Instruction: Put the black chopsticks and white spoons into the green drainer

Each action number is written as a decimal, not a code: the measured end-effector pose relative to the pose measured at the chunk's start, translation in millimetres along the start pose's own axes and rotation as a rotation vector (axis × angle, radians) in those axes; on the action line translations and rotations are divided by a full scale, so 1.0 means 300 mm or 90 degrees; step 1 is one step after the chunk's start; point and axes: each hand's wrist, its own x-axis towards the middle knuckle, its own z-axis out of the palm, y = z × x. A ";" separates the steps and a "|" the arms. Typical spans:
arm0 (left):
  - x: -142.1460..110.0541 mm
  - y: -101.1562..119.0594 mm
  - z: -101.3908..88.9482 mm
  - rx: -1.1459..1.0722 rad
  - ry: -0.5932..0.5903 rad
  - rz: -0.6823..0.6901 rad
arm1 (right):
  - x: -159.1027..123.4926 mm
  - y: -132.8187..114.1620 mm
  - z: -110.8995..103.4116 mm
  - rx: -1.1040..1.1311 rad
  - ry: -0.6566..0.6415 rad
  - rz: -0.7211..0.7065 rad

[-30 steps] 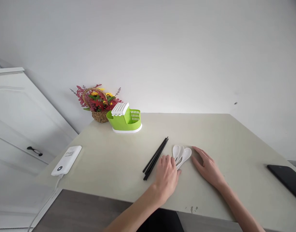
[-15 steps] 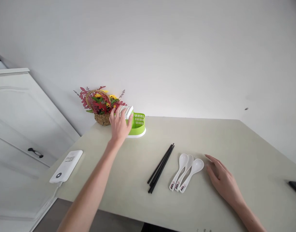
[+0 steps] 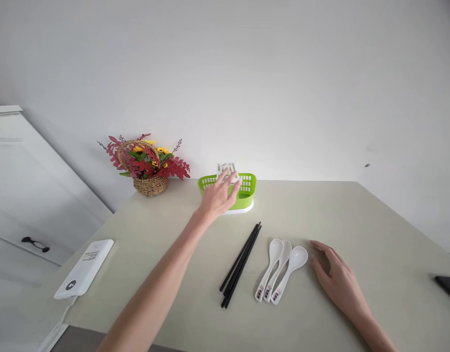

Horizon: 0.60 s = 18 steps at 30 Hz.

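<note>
My left hand (image 3: 220, 194) reaches to the back of the table, its fingers closed over the white patterned top of a green cutlery holder (image 3: 243, 201). This holder has slotted sides and a white base; my hand hides part of its front. In front of it lies a bundle of black chopsticks (image 3: 240, 266), slanting toward me. Beside them, three white spoons (image 3: 280, 271) lie close together with bowls pointing away. To the right of the spoons my right hand (image 3: 337, 278) rests on the table, fingers extended and holding nothing.
A wicker basket of artificial flowers (image 3: 147, 168) stands at the back left by the wall. On the left edge lies a white power bank (image 3: 84, 269) with a cable. A dark flat object (image 3: 448, 287) is at the far right. A white cabinet (image 3: 34, 195) borders the left side.
My left hand has moved the cutlery holder to the right, away from the flower basket, so more of both shows. My right hand stays in place. The view has shifted slightly.
</note>
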 end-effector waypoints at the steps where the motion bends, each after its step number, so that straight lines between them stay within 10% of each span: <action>1: 0.019 0.047 0.018 -0.014 -0.015 0.017 | 0.001 -0.001 -0.001 0.003 0.003 -0.003; 10: 0.055 0.371 0.128 -0.096 -0.045 0.151 | 0.014 -0.015 -0.010 0.044 0.016 -0.024; 18: 0.000 0.380 0.113 -0.143 0.006 0.246 | 0.019 -0.005 -0.011 0.076 0.019 -0.032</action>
